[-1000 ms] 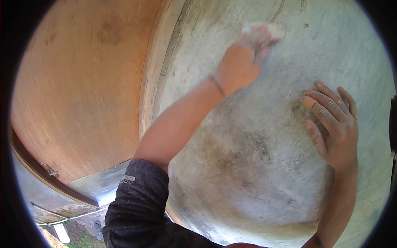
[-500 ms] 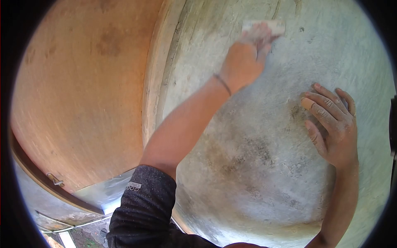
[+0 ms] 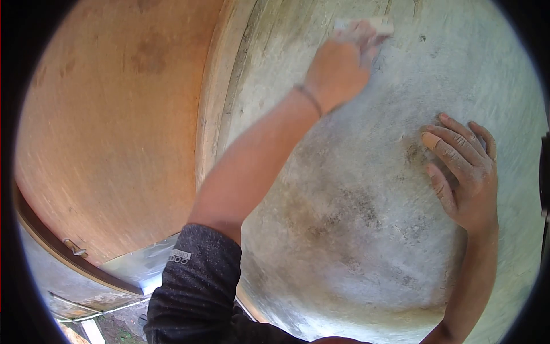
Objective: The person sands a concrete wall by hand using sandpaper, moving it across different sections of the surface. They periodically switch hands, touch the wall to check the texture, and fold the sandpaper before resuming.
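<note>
My left hand (image 3: 338,70), with a thin dark band at the wrist, is closed on a pale flat piece (image 3: 382,26) and presses it to the upper part of a grey-white wall (image 3: 344,166). Motion blurs its fingers, and they cover much of the piece. To the right and lower, my right hand (image 3: 471,178) rests on the same wall with its fingers apart and nothing in it. A tan bandage is wrapped round one finger, and pale dust coats the skin. Dark blotchy stains mark the wall between my arms.
A brown wooden panel (image 3: 114,126) fills the left side, with a metal hook (image 3: 74,247) near its lower edge. An upright frame strip (image 3: 215,103) separates panel and wall. Ground with a white strip (image 3: 93,331) shows at the bottom left.
My left hand and the pale piece have moved slightly up along the wall. My right hand keeps its place on the wall; the view has shifted a little.
</note>
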Action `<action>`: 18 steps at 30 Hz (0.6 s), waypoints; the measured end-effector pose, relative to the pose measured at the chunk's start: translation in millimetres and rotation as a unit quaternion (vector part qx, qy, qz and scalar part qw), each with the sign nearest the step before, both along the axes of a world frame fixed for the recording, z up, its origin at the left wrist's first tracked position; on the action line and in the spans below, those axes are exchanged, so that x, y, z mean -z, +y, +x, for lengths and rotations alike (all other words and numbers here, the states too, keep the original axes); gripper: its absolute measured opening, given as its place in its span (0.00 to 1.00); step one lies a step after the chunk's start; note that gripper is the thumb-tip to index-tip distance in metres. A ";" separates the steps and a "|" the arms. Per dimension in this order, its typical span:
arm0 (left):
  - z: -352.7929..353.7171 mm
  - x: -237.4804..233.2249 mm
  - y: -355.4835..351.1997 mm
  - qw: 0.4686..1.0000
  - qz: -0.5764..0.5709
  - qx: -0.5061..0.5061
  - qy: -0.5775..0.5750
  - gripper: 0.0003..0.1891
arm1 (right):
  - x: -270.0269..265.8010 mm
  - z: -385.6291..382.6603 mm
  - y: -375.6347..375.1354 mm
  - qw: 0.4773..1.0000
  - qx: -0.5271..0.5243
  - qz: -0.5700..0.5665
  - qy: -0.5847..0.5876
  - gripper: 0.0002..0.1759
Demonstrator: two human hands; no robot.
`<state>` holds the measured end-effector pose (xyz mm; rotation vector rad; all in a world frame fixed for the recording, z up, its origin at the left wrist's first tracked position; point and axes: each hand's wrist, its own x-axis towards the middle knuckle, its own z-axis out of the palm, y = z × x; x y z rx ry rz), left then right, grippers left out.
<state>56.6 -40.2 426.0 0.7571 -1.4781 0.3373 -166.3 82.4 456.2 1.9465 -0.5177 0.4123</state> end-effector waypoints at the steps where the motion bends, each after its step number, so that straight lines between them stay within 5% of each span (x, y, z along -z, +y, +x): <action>1: 0.5 -4.4 -10.3 1.000 0.001 0.002 0.004 0.21 | -1.0 0.3 -0.1 1.000 0.002 0.001 0.004 0.14; 3: 1.1 -0.7 -28.4 0.992 -0.105 -0.053 -0.042 0.21 | -0.5 1.0 0.0 1.000 0.003 0.000 0.002 0.15; 7: -10.5 63.3 7.7 0.998 -0.055 -0.008 -0.022 0.22 | -0.4 1.5 0.9 1.000 -0.002 0.004 -0.005 0.14; 9: -15.1 76.3 8.9 0.995 -0.064 -0.066 -0.048 0.22 | -1.4 2.1 0.2 1.000 -0.001 0.010 -0.004 0.14; 16: -6.4 -7.0 -3.4 0.996 -0.066 -0.057 0.023 0.21 | -0.7 3.2 -1.4 1.000 0.007 -0.005 0.014 0.13; 18: -6.0 -0.6 13.8 0.995 0.086 -0.055 -0.003 0.21 | -0.4 2.7 -0.6 1.000 0.010 -0.010 0.014 0.13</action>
